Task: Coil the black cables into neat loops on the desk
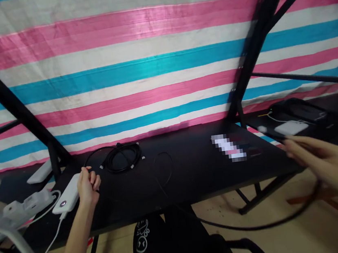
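My left hand (pixel 88 187) is closed beside a white power bank (pixel 69 194), its fingers curled. A black coiled cable (pixel 122 157) lies on the black table, and one length of it runs to my left fingertips. On the right, my blurred right hand (pixel 327 164) pinches another black cable (pixel 246 228) with a pale tip sticking out ahead of the fingers. From that hand the cable sags below the table edge, then rises to a thin loop over the tabletop. A white cable (pixel 57 231) is plugged into the near end of the power bank.
A power strip with white chargers (pixel 28 207) sits at the left among white wires. A pixelated item (pixel 228 148) lies on the table (pixel 192 168). Black frame posts (pixel 248 57) stand before a striped sheet (pixel 138 81). A white charger (pixel 291 127) and a black bag (pixel 298 110) are farther right.
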`<act>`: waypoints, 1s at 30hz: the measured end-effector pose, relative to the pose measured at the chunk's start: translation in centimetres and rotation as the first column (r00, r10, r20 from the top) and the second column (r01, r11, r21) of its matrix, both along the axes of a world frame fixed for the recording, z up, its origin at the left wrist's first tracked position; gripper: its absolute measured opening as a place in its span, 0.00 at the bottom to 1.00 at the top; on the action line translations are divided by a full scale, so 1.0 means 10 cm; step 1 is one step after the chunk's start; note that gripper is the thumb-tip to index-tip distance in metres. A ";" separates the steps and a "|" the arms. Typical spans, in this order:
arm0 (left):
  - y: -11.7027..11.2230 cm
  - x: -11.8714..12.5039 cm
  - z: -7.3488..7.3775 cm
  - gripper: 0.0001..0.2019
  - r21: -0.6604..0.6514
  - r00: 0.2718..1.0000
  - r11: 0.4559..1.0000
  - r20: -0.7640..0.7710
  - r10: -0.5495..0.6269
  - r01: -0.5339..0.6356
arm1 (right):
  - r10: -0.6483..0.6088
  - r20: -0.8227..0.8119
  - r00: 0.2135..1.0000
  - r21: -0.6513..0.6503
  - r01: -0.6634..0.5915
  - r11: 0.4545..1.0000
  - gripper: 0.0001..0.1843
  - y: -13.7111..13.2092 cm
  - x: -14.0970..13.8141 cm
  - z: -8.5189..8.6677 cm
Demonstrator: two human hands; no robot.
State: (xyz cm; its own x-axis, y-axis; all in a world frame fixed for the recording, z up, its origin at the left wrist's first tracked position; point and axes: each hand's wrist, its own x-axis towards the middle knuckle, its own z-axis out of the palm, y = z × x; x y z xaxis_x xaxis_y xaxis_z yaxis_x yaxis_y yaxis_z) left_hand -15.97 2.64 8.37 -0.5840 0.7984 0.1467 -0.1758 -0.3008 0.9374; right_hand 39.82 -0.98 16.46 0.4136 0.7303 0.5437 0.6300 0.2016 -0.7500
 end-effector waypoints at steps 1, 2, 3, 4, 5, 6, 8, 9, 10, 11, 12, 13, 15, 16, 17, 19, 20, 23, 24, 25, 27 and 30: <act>0.01 -0.03 -0.02 0.10 -0.037 0.999 0.999 -0.025 0.025 -0.026 | 0.071 0.013 0.997 -0.053 -0.071 0.996 0.18 0.13 -0.07 -0.04; 0.03 -0.07 -0.05 0.10 -0.071 0.998 0.996 -0.051 0.049 -0.052 | 0.142 0.023 0.990 -0.097 -0.140 0.985 0.19 0.24 -0.17 -0.09; 0.05 -0.11 -0.08 0.10 -0.097 0.995 0.992 -0.075 0.071 -0.078 | 0.186 0.043 0.982 -0.107 -0.181 0.978 0.19 0.33 -0.30 -0.16; 0.06 -0.14 -0.11 0.10 -0.116 0.990 0.987 -0.101 0.099 -0.111 | 0.212 0.080 0.974 -0.126 -0.201 0.971 0.19 0.40 -0.46 -0.24; 0.07 -0.16 -0.15 0.11 -0.130 0.981 0.979 -0.136 0.138 -0.156 | 0.228 0.105 0.968 -0.159 -0.210 0.965 0.18 0.45 -0.64 -0.34; 0.08 -0.16 -0.18 0.13 -0.138 0.967 0.968 -0.175 0.184 -0.209 | 0.278 0.114 0.954 -0.215 -0.250 0.944 0.19 0.48 -0.83 -0.44; 0.05 -0.09 -0.22 0.22 -0.120 0.923 0.940 -0.261 0.282 -0.320 | 0.434 0.087 0.897 -0.254 -0.401 0.880 0.25 0.50 -1.22 -0.67; 0.01 -0.01 -0.24 0.26 -0.090 0.879 0.924 -0.353 0.319 -0.372 | 0.507 0.066 0.860 -0.267 -0.474 0.839 0.24 0.51 -1.39 -0.77; -0.04 0.09 -0.26 0.28 -0.052 0.826 0.915 -0.454 0.335 -0.400 | 0.562 0.042 0.826 -0.278 -0.531 0.801 0.21 0.52 -1.54 -0.85; -0.10 0.22 -0.29 0.27 0.000 0.712 0.913 -0.627 0.317 -0.407 | 0.593 0.023 0.805 -0.282 -0.564 0.776 0.19 0.54 -1.66 -0.92; -0.17 0.37 -0.33 0.25 0.038 0.570 0.928 -0.779 0.259 -0.370 | 0.600 0.007 0.800 -0.284 -0.574 0.768 0.18 0.57 -1.75 -0.96; -0.24 0.52 -0.37 0.22 0.028 0.469 0.960 -0.869 0.161 -0.277 | 0.586 -0.010 0.810 -0.282 -0.565 0.776 0.18 0.60 -1.82 -0.99; -0.37 0.81 -0.50 0.18 -0.104 0.352 0.993 -0.933 -0.081 -0.047 | 0.531 -0.048 0.846 -0.273 -0.522 0.808 0.20 0.66 -1.88 -1.00; -0.42 0.93 -0.58 0.18 -0.168 0.311 0.986 -0.937 -0.161 0.001 | 0.504 -0.069 0.861 -0.267 -0.503 0.822 0.22 0.69 -1.89 -1.00; -0.46 1.03 -0.65 0.19 -0.214 0.280 0.977 -0.937 -0.210 0.018 | 0.485 -0.090 0.870 -0.261 -0.490 0.831 0.23 0.70 -1.87 -0.99; -0.49 1.13 -0.76 0.19 -0.259 0.252 0.966 -0.935 -0.250 0.000 | 0.470 -0.119 0.875 -0.239 -0.485 0.841 0.23 0.70 -1.80 -0.98; -0.48 1.14 -0.79 0.19 -0.261 0.247 0.965 -0.937 -0.247 -0.027 | 0.465 -0.130 0.876 -0.221 -0.483 0.847 0.23 0.68 -1.75 -0.97; -0.45 1.08 -0.83 0.19 -0.243 0.250 0.960 -0.947 -0.203 -0.141 | 0.413 -0.129 0.901 -0.151 -0.430 0.890 0.21 0.59 -1.53 -0.96; -0.44 1.04 -0.83 0.19 -0.241 0.261 0.955 -0.946 -0.192 -0.171 | 0.373 -0.098 0.923 -0.119 -0.383 0.916 0.21 0.55 -1.45 -0.96; -0.42 0.99 -0.83 0.19 -0.243 0.279 0.953 -0.942 -0.188 -0.181 | 0.323 -0.055 0.945 -0.081 -0.327 0.942 0.20 0.51 -1.37 -0.95; -0.40 0.92 -0.82 0.19 -0.261 0.336 0.955 -0.920 -0.202 -0.139 | 0.221 0.052 0.974 0.002 -0.221 0.975 0.19 0.42 -1.25 -0.94; -0.38 0.87 -0.74 0.19 -0.304 0.511 0.952 -0.823 -0.249 -0.027 | 0.119 0.198 0.973 0.087 -0.138 0.987 0.20 0.29 -1.16 -0.91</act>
